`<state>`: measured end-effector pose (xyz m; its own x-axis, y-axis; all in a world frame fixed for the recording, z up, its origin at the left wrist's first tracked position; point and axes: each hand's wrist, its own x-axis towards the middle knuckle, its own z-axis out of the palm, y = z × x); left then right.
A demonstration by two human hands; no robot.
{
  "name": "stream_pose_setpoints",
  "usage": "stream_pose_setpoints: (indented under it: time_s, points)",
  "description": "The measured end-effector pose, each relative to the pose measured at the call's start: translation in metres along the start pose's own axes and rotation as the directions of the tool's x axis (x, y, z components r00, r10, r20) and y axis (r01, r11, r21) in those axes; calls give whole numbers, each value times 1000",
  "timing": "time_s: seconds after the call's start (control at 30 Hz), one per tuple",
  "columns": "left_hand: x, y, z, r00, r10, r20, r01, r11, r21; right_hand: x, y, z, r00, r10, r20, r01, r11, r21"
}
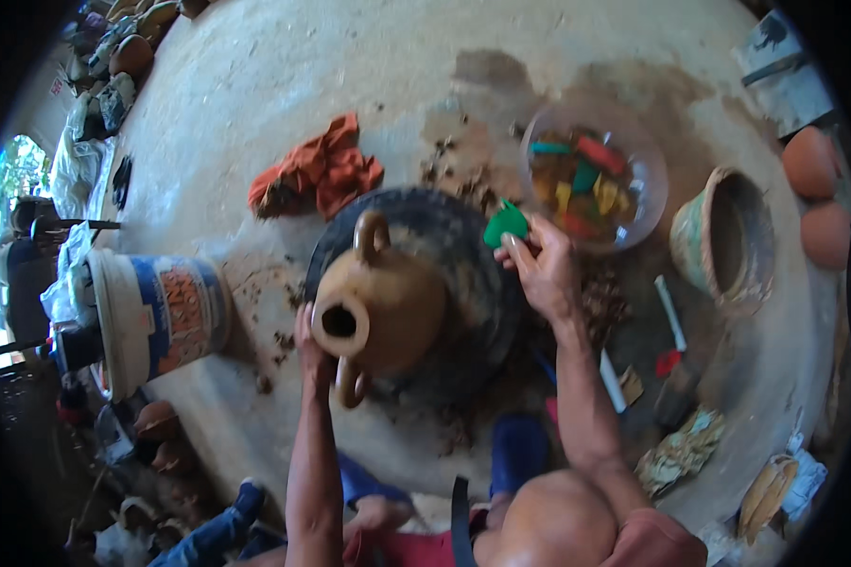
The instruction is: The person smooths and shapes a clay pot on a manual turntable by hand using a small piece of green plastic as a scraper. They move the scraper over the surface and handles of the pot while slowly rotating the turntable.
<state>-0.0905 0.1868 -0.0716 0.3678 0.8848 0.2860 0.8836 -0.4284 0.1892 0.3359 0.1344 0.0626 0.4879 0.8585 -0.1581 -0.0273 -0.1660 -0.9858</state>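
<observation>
Green flat piece (507,227): pinched between the thumb and fingers of the right hand (541,257), held clear of the jar. Left hand (310,342): laid against the left side of the two-handled clay jar (394,312); its fingers are partly hidden, so whether they grip or only press cannot be told. The jar sits on the dark round turntable (482,312), left of its centre, its open mouth exposed, one handle on the far side and one on the near side.

Clay scraps (607,300) lie on the floor right of the turntable, near the right forearm. Just beyond the right hand, a clear plastic basin (654,180) holds cloudy liquid and coloured pieces; its near-left rim is the closest obstruction to that hand. Farther right stands a wide-mouthed pot (695,236) with a greenish outer wall; nearer, a slim white rod (670,312) and a red scrap (668,363) lie on the floor.

Far left of the turntable, a crumpled orange-red cloth (326,170) lies just beside its edge. At left, a white-and-blue bucket (123,317) stands well apart from the turntable. Two rounded terracotta pots (811,163) sit at the far right edge.
</observation>
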Motion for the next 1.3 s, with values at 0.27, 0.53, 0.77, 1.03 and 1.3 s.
stream_pose_setpoints:
  time_s: [0.27,0.53,0.77,1.03,1.3]
  points:
    - [16,-16,-59,838,187,513,66,898,-435,-16,20,40,976,-72,204,132,945,-298]
    - [24,35,-85,831,109,545,-8,983,-186,-33,24,46,953,-207,222,265,924,-276]
    - [-22,33,-46,901,-220,374,427,598,-679,-60,22,50,973,-176,152,210,946,-248]
    - [-70,135,-60,448,-611,653,596,-341,-727,-97,23,51,995,-101,25,104,967,-234]
    - [-60,167,-86,260,-594,762,634,-490,-598,-111,24,56,990,-86,-111,64,979,-195]
